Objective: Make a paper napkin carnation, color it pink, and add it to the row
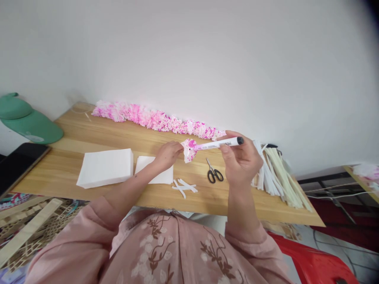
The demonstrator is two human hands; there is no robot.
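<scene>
A pink-spotted paper flower (188,154) is above the middle of the wooden tabletop (115,134), pinched in the left hand's (167,156) closed grip. The right hand's (244,161) grip is wrapped around a marker (214,144), tip at the flower. Nearby lie white strips (184,185), scissors (210,169) and 2 piles of white paper (105,167). Pink flowers (160,121) line the pale wall (189,59); a green cap (32,122) and phone (22,163) sit far left.

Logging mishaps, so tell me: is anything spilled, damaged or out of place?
Nothing looks clearly spilled or damaged. Slightly untidy: short white strips lie crossed at odd angles on the table, unlike the neat white stack. The pink-blotched ruffled piece in the left fingers resembles the pink-and-white row behind.
</scene>
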